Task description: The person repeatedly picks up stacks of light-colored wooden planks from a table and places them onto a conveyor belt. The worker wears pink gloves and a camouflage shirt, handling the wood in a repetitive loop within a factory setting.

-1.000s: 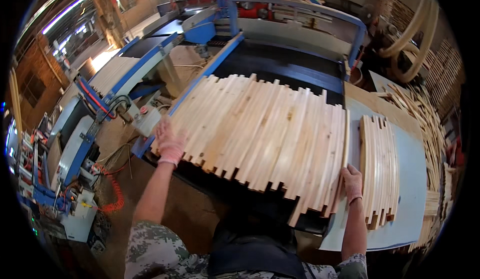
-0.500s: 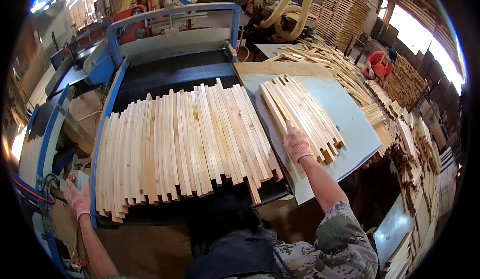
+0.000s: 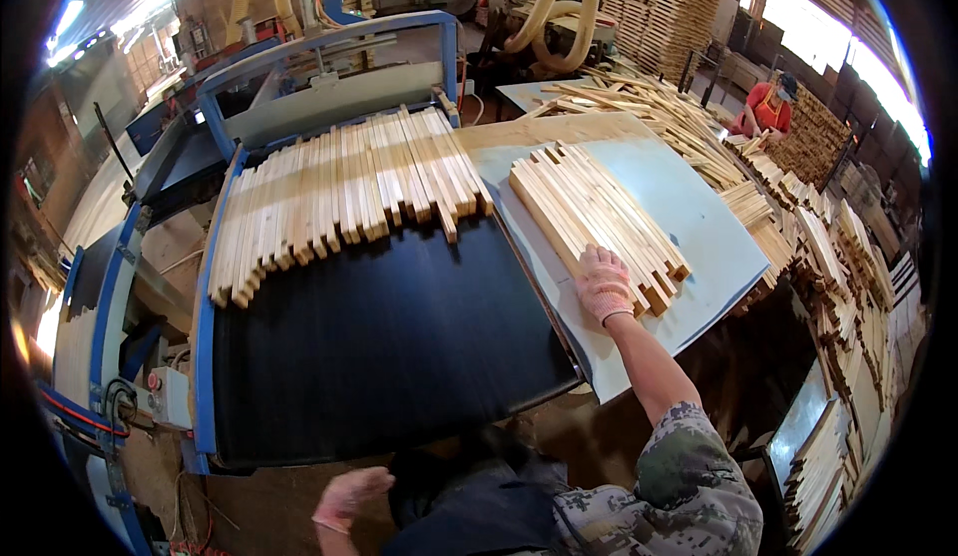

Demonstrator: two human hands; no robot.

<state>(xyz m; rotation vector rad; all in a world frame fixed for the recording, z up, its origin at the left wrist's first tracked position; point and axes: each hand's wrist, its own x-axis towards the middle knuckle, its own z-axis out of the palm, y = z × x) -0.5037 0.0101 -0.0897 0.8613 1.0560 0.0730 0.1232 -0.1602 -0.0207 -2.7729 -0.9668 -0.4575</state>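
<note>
My right hand (image 3: 604, 284), in a pinkish work glove, curls over the near left end of a stack of wooden strips (image 3: 599, 212) lying on a pale blue sheet (image 3: 689, 217). My left hand (image 3: 357, 496), gloved alike, hangs in the air below the near edge of the black conveyor belt (image 3: 389, 356); its fingers are stretched out, with nothing in them. A row of wooden strips (image 3: 344, 187) lies side by side on the far half of the belt. Its far ends reach the blue machine frame (image 3: 329, 32).
A grey control box (image 3: 172, 396) with a red button stands left of the belt. Loose strips (image 3: 659, 122) heap behind the table, with tall wood stacks (image 3: 667, 17) beyond. A co-worker in red (image 3: 766, 112) works at the far right. More piled strips (image 3: 838, 316) line the right side.
The row of strips has travelled away from me along the belt, baring its near half. My left hand has left the control box and moved right. My right hand has closed over the stack's end.
</note>
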